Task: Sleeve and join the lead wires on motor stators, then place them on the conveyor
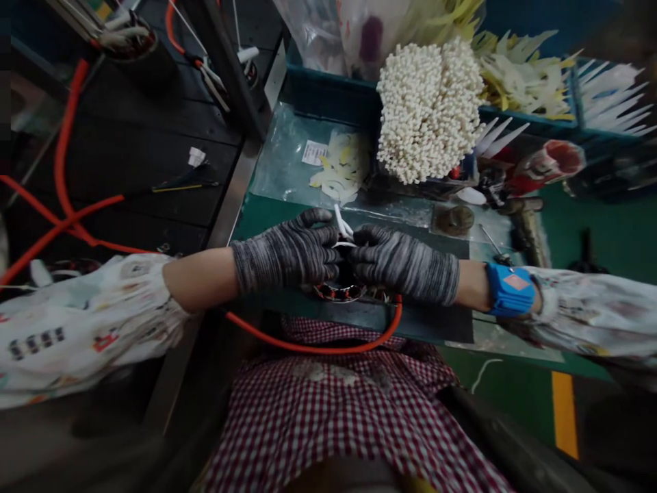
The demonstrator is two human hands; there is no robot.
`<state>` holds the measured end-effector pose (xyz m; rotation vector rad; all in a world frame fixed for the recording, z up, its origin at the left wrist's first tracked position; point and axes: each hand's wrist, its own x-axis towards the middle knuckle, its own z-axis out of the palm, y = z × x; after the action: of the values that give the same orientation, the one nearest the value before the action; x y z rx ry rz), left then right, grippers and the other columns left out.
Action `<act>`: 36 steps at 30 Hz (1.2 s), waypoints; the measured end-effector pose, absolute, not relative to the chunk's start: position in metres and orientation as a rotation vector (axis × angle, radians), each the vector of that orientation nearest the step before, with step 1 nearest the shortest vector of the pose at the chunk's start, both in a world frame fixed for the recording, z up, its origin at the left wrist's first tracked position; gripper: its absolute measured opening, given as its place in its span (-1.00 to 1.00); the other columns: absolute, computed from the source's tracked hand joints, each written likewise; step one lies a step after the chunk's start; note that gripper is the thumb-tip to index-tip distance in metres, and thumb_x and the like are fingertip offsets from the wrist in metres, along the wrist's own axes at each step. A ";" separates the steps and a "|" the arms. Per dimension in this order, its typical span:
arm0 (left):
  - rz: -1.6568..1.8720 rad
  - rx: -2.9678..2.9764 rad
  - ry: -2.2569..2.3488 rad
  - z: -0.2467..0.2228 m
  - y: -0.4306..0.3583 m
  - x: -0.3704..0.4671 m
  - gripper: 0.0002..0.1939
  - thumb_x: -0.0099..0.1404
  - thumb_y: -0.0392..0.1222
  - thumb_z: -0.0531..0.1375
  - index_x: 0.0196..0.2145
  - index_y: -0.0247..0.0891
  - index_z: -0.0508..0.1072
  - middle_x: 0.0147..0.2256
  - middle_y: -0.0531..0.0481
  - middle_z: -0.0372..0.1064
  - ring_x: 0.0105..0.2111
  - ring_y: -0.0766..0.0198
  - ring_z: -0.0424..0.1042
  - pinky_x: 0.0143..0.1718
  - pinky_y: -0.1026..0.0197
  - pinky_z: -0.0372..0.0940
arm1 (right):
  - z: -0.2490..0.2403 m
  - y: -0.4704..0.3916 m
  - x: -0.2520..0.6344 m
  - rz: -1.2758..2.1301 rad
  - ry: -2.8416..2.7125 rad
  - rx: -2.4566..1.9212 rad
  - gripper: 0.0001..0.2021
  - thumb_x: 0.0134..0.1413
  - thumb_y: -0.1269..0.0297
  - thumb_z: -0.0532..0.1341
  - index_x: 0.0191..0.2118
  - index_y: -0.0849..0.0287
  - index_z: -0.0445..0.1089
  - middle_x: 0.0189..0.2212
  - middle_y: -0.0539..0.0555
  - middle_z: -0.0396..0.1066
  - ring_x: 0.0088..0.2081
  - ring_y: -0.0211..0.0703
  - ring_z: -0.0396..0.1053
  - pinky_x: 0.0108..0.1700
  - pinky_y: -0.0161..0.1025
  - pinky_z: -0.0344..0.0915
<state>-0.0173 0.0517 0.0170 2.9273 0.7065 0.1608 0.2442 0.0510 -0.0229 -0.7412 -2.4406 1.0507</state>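
A round motor stator [339, 293] with copper-coloured windings sits on the bench in front of me, partly covered by my gloves. My left hand [288, 252], in a grey striped knit glove, is curled against its left side. From the right, my right hand [408, 263], gloved alike, closes on the opposite side. White sleeved leads [341, 222] stick up between the two hands, close to both thumbs. The fingertips on the inner side are partly hidden. An orange cable [328, 350] loops from the stator's right along the bench front toward the left.
Behind the hands stands a thick bundle of white tubes [428, 113]. Yellowish strips [341, 164] lie on plastic sheeting. A hammer [528, 229] and a red can [549, 164] are at the right. More orange tubing [66, 144] and wired stators lie left, past a metal post [230, 68].
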 end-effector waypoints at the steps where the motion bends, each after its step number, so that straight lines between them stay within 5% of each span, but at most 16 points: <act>1: 0.130 2.929 0.659 0.017 0.053 -0.019 -0.79 0.45 -0.22 0.28 -0.20 0.10 0.71 -0.10 0.16 0.70 0.07 0.10 0.58 0.47 -0.07 0.22 | -0.027 0.051 0.248 1.096 -2.414 -0.704 -0.89 0.48 0.14 0.32 -0.09 -0.06 0.62 -0.18 -0.02 0.68 -0.14 -0.06 0.61 0.13 0.08 0.66; 6: 0.103 2.872 0.610 0.017 0.046 -0.025 -0.88 0.43 -0.03 0.33 -0.16 -0.02 0.68 -0.07 -0.02 0.66 0.10 -0.09 0.53 0.48 -0.34 0.15 | -0.041 0.061 0.276 1.089 -2.414 -0.452 -0.76 0.53 0.04 0.26 -0.16 -0.04 0.62 -0.18 0.03 0.71 -0.07 -0.05 0.63 0.30 0.30 0.52; 10: 0.335 2.873 0.779 0.011 0.014 -0.002 -0.51 0.38 0.23 0.39 0.14 -0.03 0.63 0.06 -0.07 0.66 0.17 -0.19 0.50 0.45 -0.45 0.14 | -0.044 0.065 0.278 0.990 -2.394 -0.327 -0.77 0.53 0.01 0.28 -0.09 -0.05 0.65 -0.14 0.05 0.72 0.02 -0.06 0.62 0.35 0.27 0.46; 14: 0.740 2.956 0.981 -0.003 -0.010 0.032 -0.74 0.62 -0.08 0.21 0.16 0.06 0.61 0.05 0.05 0.69 0.15 0.04 0.57 0.27 -0.15 0.37 | -0.037 0.054 0.280 0.997 -2.274 -0.388 -0.77 0.50 0.01 0.32 0.08 -0.07 0.63 0.03 0.09 0.70 0.12 -0.04 0.61 0.36 0.19 0.48; 18: 0.695 2.795 0.848 -0.003 0.004 0.044 -0.75 0.62 -0.13 0.22 0.13 0.11 0.62 0.06 0.11 0.71 0.20 0.04 0.58 0.44 -0.30 0.25 | -0.008 0.025 0.307 0.907 -1.946 -0.839 -0.62 0.55 0.11 0.27 0.37 -0.14 0.48 0.18 0.11 0.64 0.16 -0.02 0.63 0.22 0.01 0.62; 21: 0.543 2.557 0.821 0.009 0.025 0.043 -0.76 0.61 -0.14 0.21 0.10 0.02 0.65 0.01 0.04 0.72 0.14 0.08 0.63 0.57 -0.34 0.07 | 0.020 -0.007 0.322 0.711 -1.866 -0.976 -0.58 0.51 -0.10 0.29 0.34 -0.21 0.53 0.06 0.09 0.65 0.03 0.02 0.67 0.11 -0.03 0.66; 23: 0.456 2.463 0.788 0.017 0.036 0.044 -0.78 0.59 -0.13 0.24 0.07 -0.05 0.66 -0.03 0.02 0.72 0.07 0.11 0.66 0.55 -0.25 0.13 | 0.029 -0.028 0.319 0.687 -2.112 -0.918 -0.47 0.34 -0.25 0.40 0.30 -0.19 0.58 0.05 0.12 0.66 0.01 0.09 0.68 0.05 -0.03 0.68; 26: 0.403 2.401 0.769 0.021 0.040 0.047 -0.81 0.53 -0.16 0.28 0.04 -0.13 0.64 -0.05 0.02 0.72 0.02 0.13 0.68 0.49 -0.15 0.25 | 0.025 -0.052 0.302 0.663 -2.224 -0.979 -0.75 0.47 0.08 0.36 0.15 -0.11 0.66 -0.06 0.08 0.73 -0.14 -0.01 0.71 -0.09 -0.11 0.69; 28: 0.474 2.416 0.809 0.020 0.034 0.047 -0.73 0.53 -0.09 0.30 0.11 -0.19 0.60 -0.06 -0.04 0.72 0.01 0.11 0.69 0.46 -0.16 0.29 | 0.018 -0.060 0.294 0.674 -2.195 -1.019 -0.76 0.55 0.27 0.26 0.12 -0.07 0.66 -0.11 0.04 0.74 -0.19 -0.10 0.72 -0.14 -0.20 0.68; 32: 0.728 2.617 0.841 0.015 0.011 0.040 -0.49 0.58 0.17 0.24 0.29 -0.19 0.49 0.01 -0.12 0.71 0.11 -0.01 0.66 0.54 -0.38 0.18 | 0.012 -0.066 0.296 0.474 -2.133 -1.064 -0.78 0.46 0.32 0.36 0.11 -0.07 0.66 -0.08 0.04 0.76 -0.15 -0.08 0.75 -0.13 -0.25 0.68; 36: 0.864 2.807 0.872 0.005 -0.010 0.045 -0.57 0.57 0.23 0.22 0.02 -0.18 0.62 -0.02 -0.12 0.73 0.08 -0.04 0.67 0.57 -0.39 0.18 | 0.006 -0.068 0.289 0.433 -1.990 -1.120 -0.83 0.39 0.31 0.44 0.04 -0.03 0.66 -0.08 0.05 0.77 -0.13 -0.06 0.76 -0.10 -0.24 0.69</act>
<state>0.0450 -0.0101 0.0046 2.8071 0.8722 0.8643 0.2890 -0.0677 0.0056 -1.1205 -1.9900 0.4335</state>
